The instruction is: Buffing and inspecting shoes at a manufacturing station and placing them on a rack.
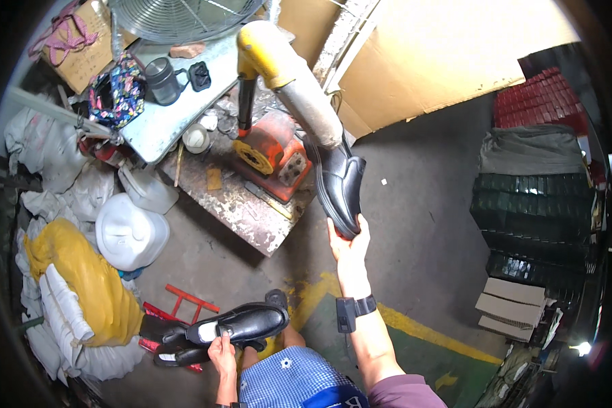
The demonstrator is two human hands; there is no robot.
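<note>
My right hand [351, 250] grips a black leather slip-on shoe [338, 178] near its toe, the fingers wrapped around the sole and upper. The shoe's heel end points away from me, against or just under the mouth of a thick grey tube with a yellow elbow [314, 112]; whether they touch is hidden. At the lower left, my left hand [223, 350] pinches a second black shoe [255, 321] at its opening, where a pale insole shows. That shoe lies sideways above my lap. Close by it are more black shoes [177, 357].
A red-orange machine with a yellow disc [253, 158] stands on a worn bench [241, 221]. Beyond are a steel mug [162, 81] and a large fan [183, 17]. Left lie a white jug [130, 232] and a yellow sack [81, 282]. Dark green stacks [530, 211] line the right side.
</note>
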